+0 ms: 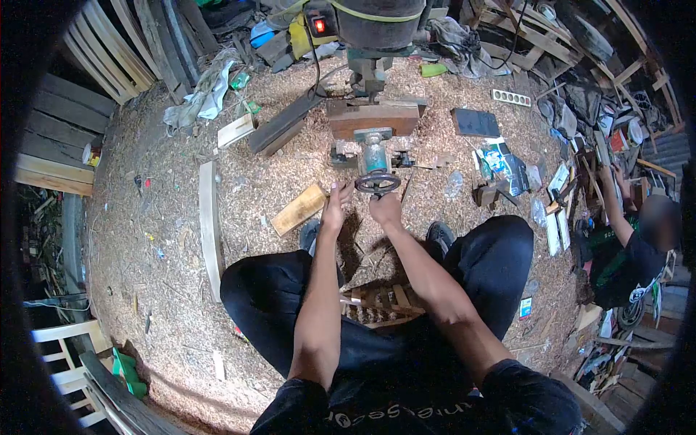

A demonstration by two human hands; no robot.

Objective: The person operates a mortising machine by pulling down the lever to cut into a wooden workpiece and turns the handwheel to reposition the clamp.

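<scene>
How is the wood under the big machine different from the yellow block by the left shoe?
The wood under the machine is dark brown, while the yellow block is pale. The dark wood lies straight across, up against the clamp; the yellow block lies slanted on the chip-covered ground. Both are wooden and longer than they are wide.

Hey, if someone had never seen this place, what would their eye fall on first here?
Probably the glowing red switch on the dark machine at the top centre. Below it, a dark, round, spoked handwheel stands near the middle, with the person's right hand closed at its lower edge and the left hand open beside it. Pale wood shavings litter much of the floor around.
</scene>
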